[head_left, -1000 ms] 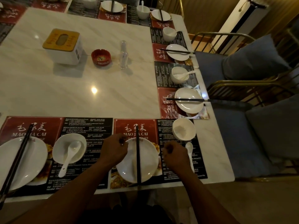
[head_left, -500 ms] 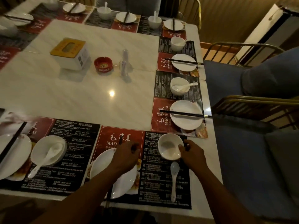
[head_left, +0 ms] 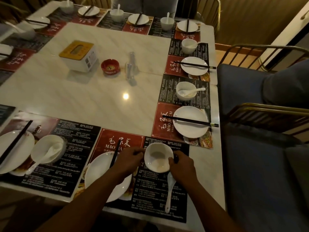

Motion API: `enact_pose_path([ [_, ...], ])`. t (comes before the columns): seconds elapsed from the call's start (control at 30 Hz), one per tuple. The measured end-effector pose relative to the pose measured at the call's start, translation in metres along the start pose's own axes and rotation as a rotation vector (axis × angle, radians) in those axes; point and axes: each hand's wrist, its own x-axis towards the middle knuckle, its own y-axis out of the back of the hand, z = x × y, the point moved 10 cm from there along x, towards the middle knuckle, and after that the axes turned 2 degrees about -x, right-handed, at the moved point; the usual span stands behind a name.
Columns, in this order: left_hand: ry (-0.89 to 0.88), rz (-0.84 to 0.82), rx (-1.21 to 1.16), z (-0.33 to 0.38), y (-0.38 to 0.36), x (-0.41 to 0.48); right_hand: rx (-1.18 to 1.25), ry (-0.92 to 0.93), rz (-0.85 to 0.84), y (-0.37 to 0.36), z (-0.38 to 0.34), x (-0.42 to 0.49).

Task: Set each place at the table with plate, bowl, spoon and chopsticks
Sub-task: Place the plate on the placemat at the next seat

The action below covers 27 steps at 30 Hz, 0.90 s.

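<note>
A white bowl point(head_left: 158, 157) sits on the black half of the placemat point(head_left: 150, 195) in front of me. My left hand point(head_left: 129, 160) grips its left rim and my right hand point(head_left: 181, 166) grips its right rim, thumb over the edge. A white spoon point(head_left: 169, 190) lies on the mat just below the bowl, under my right wrist. To the left is a white plate point(head_left: 100, 178) with black chopsticks point(head_left: 115, 154) laid across it, partly hidden by my left forearm.
The neighbouring place on the left has a plate point(head_left: 15, 149) and a bowl with a spoon point(head_left: 47, 149). More set places line the right edge, e.g. a plate with chopsticks point(head_left: 190, 122). A tissue box point(head_left: 78, 55), red ashtray point(head_left: 110, 66) and clear bottle point(head_left: 132, 66) stand mid-table. Blue chairs point(head_left: 250, 148) are at the right.
My left hand left the chopsticks on the plate and moved right to the bowl. My right hand moved up from beside the spoon to the bowl's right rim. My view shifted.
</note>
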Motion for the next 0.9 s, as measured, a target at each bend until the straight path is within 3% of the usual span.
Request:
enact_pose_path([
  [0.37, 0.039, -0.140, -0.026, -0.048, 0.004, -0.026, 0.003, -0.051, 0.014, -0.024, 0.010, -0.044],
  [0.9, 0.026, -0.175, -0.110, -0.050, -0.002, -0.017, -0.031, -0.085, 0.057, -0.024, 0.009, -0.046],
])
